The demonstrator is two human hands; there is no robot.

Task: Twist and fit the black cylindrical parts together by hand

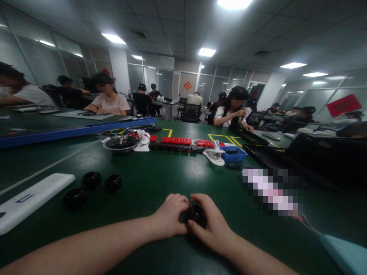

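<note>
Near the front of the green table, a glossy black ring-shaped piece (pixel 197 214) with a hollow middle sits between my two hands; its exact kind is unclear. My left hand (pixel 171 214) curls around its left side, thumb and fingers bent against it. On the other side my right hand (pixel 213 221) grips it, with the thumb low and the fingers over the top. Part of the piece is hidden by my fingers. To the left lie three similar black round pieces (pixel 91 179), close to my left forearm.
A white power bank-like slab (pixel 34 200) lies at far left. Across the table are a metal bowl (pixel 120 147), red blocks in a row (pixel 176 140), white clamps (pixel 214 156) and a blue tray (pixel 233 156). A black bin-like object (pixel 329 160) stands right. People sit beyond.
</note>
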